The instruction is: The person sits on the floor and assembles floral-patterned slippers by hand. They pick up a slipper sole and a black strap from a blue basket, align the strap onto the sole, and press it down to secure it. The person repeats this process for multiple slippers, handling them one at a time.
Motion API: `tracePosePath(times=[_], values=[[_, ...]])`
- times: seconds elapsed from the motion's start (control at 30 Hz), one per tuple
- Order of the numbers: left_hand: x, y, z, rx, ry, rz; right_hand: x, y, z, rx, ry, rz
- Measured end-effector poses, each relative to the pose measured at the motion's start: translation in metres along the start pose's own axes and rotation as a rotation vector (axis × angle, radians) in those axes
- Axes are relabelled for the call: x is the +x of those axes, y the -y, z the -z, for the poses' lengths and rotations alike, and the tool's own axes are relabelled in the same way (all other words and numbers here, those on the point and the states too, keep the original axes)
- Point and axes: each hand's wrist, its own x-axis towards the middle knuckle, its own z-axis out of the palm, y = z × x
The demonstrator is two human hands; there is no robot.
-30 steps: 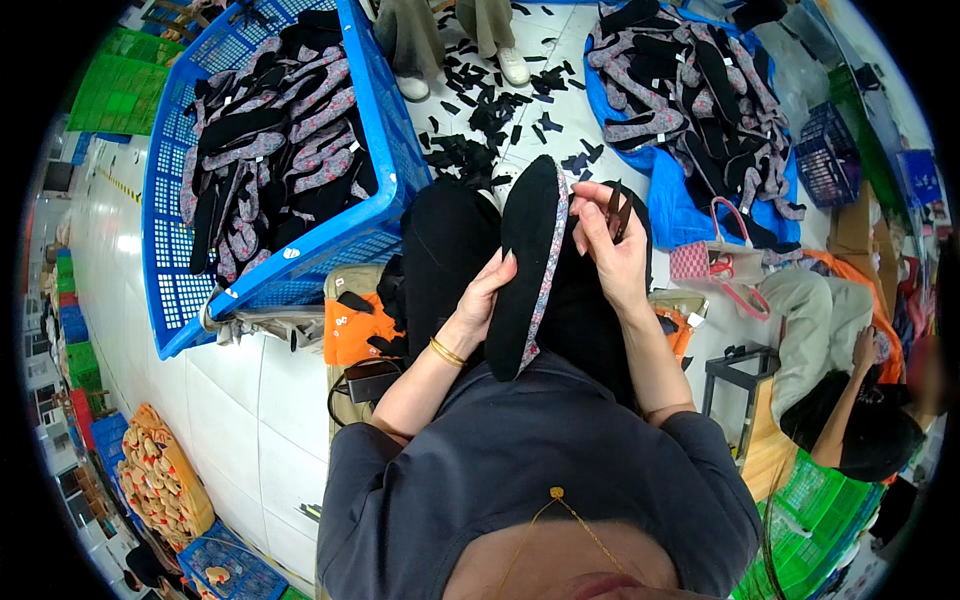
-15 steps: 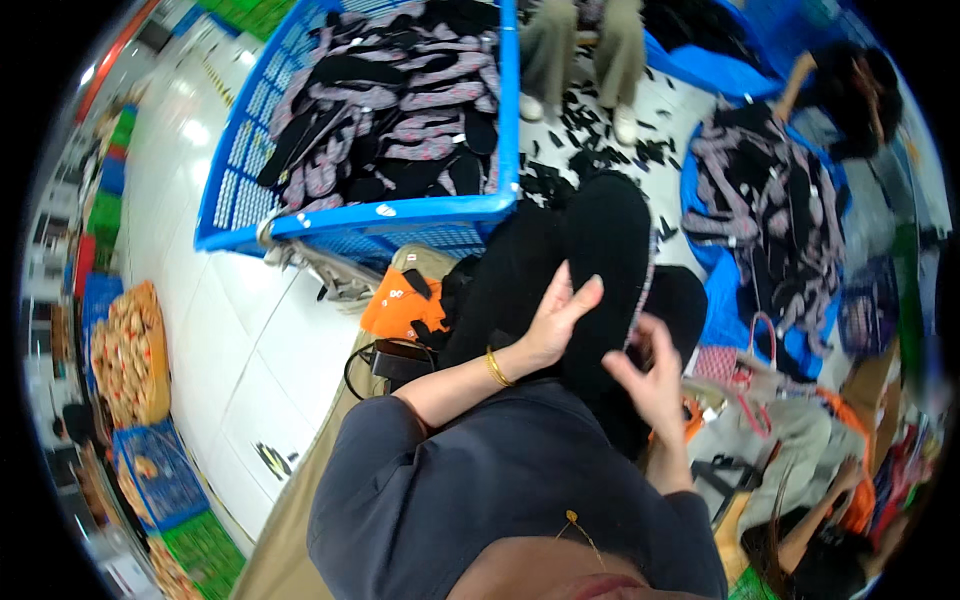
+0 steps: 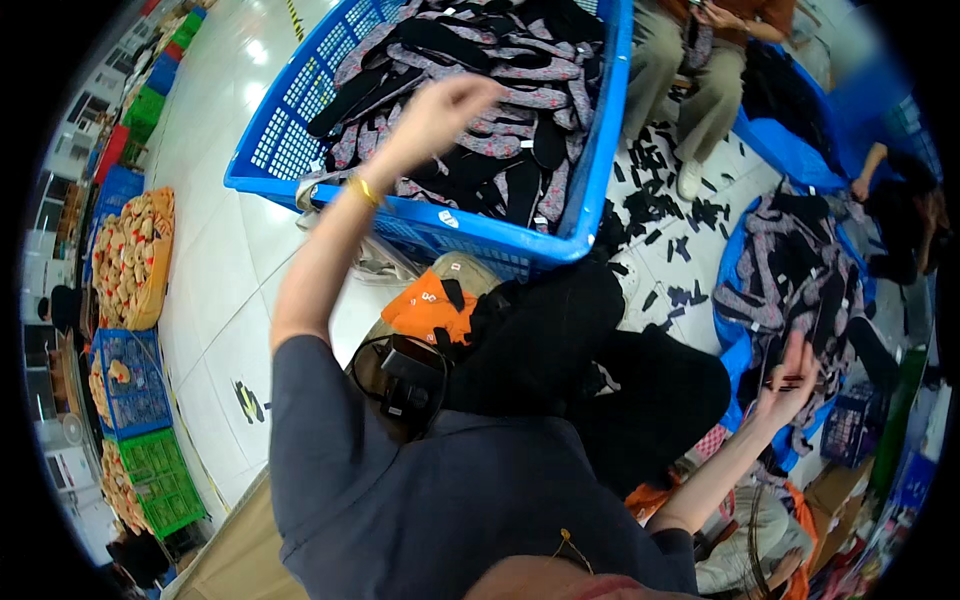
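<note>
My left hand (image 3: 440, 118) hovers over a blue plastic crate (image 3: 400, 212), blurred, its fingers stretched to the right with nothing visible in them. Beneath it, the crate is heaped with sole-shaped fabric pieces (image 3: 540, 97), black on one side and grey-pink patterned on the other. Out to the right, my right hand (image 3: 785, 385) reaches to a second pile of such pieces (image 3: 775, 260) on a blue sheet (image 3: 735, 340). A small dark, slim object (image 3: 786, 382) lies across that palm; its kind is unclear. Whether the fingertips grip a piece, I cannot tell.
Black scraps (image 3: 655, 200) litter the floor beyond my knees. A seated person (image 3: 690, 75) faces me, and another person (image 3: 905, 215) sits at far right. Beside my left thigh are an orange cloth (image 3: 430, 305) and a black device with a cable (image 3: 412, 375).
The black sole-shaped piece has left my hands and lap. My left hand has swung out over the crate, and my right hand has moved right to the other pile. The view has shifted.
</note>
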Motion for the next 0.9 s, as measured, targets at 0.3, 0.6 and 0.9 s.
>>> tracePosePath(times=[0.3, 0.6, 0.9], values=[[-0.006, 0.378, 0.163, 0.405, -0.173, 1.276, -0.034, -0.094, -0.126, -0.278, 0.201, -0.493], [-0.046, 0.475, 0.133, 0.416, 0.203, 1.366, -0.014, -0.125, -0.136, -0.437, 0.012, -0.734], [-0.018, 0.466, 0.092, 0.262, 0.090, 1.273, -0.012, -0.146, -0.141, -0.572, 0.023, -0.755]])
